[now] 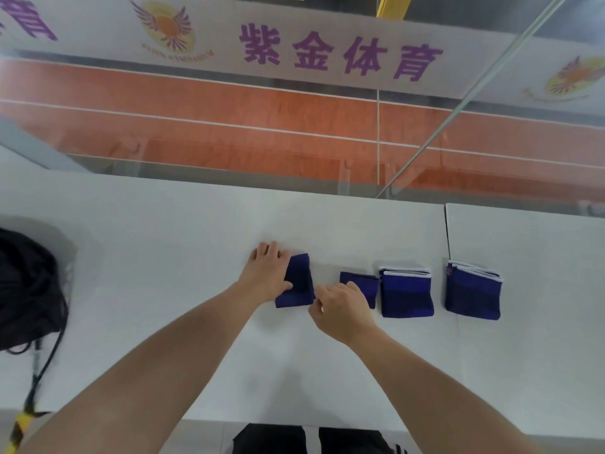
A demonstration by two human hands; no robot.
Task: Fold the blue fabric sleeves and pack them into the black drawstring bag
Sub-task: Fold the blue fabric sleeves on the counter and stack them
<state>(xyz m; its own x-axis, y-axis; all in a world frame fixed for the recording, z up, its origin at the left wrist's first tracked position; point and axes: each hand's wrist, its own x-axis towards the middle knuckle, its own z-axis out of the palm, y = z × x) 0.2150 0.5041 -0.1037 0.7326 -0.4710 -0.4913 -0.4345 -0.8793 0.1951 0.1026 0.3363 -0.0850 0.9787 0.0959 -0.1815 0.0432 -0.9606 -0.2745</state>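
Observation:
A blue fabric sleeve [299,283] lies on the white table [163,257], and my left hand [266,273] holds its left edge with the thumb on top. My right hand [342,309] has its fingers curled over a second small blue piece [360,281] just to the right; what it pinches is hidden. Two folded blue sleeves with white trim lie further right, one [406,294] beside my right hand and one [473,294] beyond the table seam. The black drawstring bag [27,290] sits at the far left edge.
A glass panel [294,142] rises along the table's far edge, with an orange track behind it. A seam [448,231] splits the table at the right. A black cord with a yellow-black strap [29,404] hangs off the left front.

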